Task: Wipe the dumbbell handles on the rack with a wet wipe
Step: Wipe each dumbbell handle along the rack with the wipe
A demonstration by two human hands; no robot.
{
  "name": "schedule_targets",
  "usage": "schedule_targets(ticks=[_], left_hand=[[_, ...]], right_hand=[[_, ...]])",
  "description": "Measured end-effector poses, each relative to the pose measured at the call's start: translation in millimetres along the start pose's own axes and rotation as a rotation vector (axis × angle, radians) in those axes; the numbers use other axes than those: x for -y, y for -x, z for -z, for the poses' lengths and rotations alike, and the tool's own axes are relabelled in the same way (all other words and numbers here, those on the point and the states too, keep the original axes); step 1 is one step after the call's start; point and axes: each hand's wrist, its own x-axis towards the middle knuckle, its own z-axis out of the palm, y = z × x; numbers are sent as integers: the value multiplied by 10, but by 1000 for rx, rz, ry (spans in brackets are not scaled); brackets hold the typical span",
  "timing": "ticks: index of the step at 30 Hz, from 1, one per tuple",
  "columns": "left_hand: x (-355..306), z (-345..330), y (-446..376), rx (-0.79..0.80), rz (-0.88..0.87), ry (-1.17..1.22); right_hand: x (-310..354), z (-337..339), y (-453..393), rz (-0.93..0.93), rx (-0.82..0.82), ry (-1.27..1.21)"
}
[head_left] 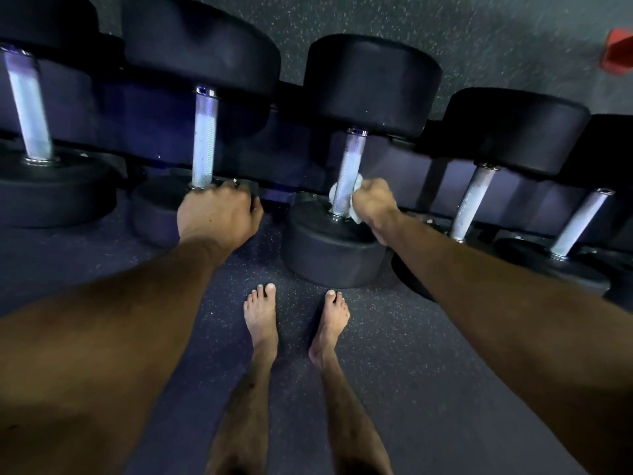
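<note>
The right hand [371, 200] pinches the wipe [356, 197] round the foot of the middle handle [349, 169], just above that dumbbell's near head on the rack [404, 162]; the left hand [219, 209] grips the near head of the dumbbell left of it, bracing. To do it well, I judge the wipe should wrap the handle fully and slide its whole length, twisting. No brand or writing is readable.

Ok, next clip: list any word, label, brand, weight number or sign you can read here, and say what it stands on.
None can be read.
Dumbbell heads: plain black surfaces, no weight number or brand visible.
Handles, including the one being wiped with the white wipe by the right hand: bare metal, no marking.
Red object at the upper right: blurred, no text discernible.
</note>
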Motion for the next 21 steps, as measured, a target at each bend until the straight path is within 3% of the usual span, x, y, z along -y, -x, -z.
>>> schedule_targets(ticks=[2, 4, 6, 15, 19, 21], left_hand=[[0, -18, 1, 0, -4, -5], [4, -29, 9, 3, -3, -12], [-5, -30, 2, 6, -7, -18], [10, -30, 12, 2, 7, -35], [5, -15, 3, 9, -2, -43], [6, -2, 8, 9, 1, -34]], right_hand=[[27, 48, -34, -12, 143, -273], [235, 104, -182, -90, 107, -644], [429, 144, -315, -106, 64, -842], [178, -48, -158, -224, 227, -806], [520, 75, -354, -159, -3, -1049], [458, 54, -371, -120, -20, -988]])
